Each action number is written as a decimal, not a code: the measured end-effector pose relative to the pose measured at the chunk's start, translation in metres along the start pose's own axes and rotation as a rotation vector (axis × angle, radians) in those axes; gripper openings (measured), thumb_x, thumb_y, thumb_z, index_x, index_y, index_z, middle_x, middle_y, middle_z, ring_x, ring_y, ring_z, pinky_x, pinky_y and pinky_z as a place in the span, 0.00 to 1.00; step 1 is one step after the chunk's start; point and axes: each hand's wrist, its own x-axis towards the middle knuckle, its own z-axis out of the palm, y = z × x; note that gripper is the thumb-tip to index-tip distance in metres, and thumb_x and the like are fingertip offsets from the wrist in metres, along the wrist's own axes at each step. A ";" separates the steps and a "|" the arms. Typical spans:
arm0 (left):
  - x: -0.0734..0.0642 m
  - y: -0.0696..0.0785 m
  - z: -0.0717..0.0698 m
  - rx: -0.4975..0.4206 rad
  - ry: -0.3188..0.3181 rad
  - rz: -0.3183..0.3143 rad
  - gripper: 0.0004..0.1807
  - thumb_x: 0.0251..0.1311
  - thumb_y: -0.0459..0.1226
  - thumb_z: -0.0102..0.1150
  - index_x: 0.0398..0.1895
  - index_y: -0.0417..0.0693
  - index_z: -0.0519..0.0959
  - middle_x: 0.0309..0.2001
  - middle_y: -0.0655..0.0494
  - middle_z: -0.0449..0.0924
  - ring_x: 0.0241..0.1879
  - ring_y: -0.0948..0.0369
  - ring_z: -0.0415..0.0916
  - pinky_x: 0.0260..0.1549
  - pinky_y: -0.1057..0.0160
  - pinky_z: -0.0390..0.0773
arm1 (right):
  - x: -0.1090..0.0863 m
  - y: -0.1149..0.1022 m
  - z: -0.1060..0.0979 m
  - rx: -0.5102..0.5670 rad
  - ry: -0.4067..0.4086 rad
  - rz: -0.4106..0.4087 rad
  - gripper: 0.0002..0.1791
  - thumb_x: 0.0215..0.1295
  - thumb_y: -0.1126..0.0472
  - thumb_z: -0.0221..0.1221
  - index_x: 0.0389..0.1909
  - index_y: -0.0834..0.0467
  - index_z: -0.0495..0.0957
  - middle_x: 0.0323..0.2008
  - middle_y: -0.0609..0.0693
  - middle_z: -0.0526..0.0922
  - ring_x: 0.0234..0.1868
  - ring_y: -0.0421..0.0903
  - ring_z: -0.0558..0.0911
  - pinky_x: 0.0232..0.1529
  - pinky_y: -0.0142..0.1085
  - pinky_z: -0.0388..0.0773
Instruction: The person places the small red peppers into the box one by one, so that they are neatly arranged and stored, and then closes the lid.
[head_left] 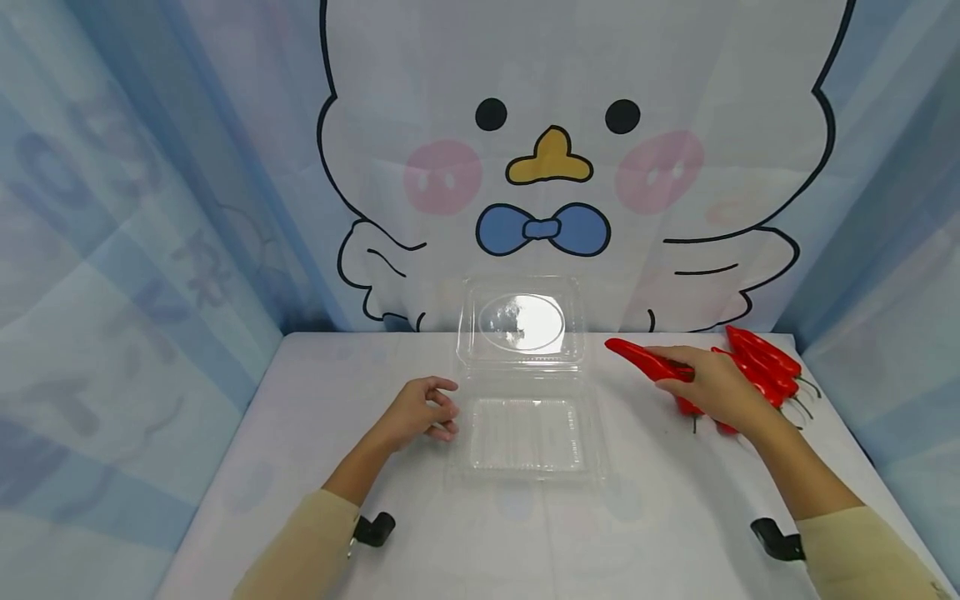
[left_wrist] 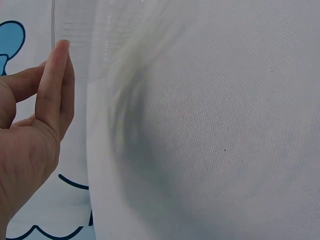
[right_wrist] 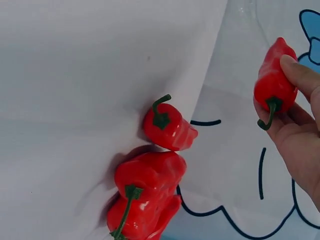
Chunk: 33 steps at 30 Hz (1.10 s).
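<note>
One red pepper point(head_left: 639, 357) is gripped in your right hand point(head_left: 712, 382); your relaxed, unladen left hand point(head_left: 420, 412) is beside the clear clamshell point(head_left: 525, 435).

1. Soft, fairly even light fills the head view.
2. White glare patches the lid point(head_left: 521, 323).
3. Diffuse shadows darken the surface point(left_wrist: 240, 125) in the dimmer wrist views.
4. Peppers point(right_wrist: 150, 172) show small highlights.

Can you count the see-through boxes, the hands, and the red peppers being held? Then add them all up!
See-through box: 1
Hands: 2, the left hand and the right hand
Held red pepper: 1
Total: 4
</note>
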 end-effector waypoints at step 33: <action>0.000 0.001 -0.001 0.014 -0.006 -0.009 0.27 0.65 0.24 0.63 0.68 0.36 0.72 0.42 0.44 0.78 0.29 0.58 0.87 0.31 0.58 0.91 | 0.021 -0.056 0.015 0.035 -0.058 -0.213 0.34 0.59 0.59 0.75 0.67 0.53 0.78 0.58 0.58 0.83 0.52 0.56 0.84 0.44 0.46 0.91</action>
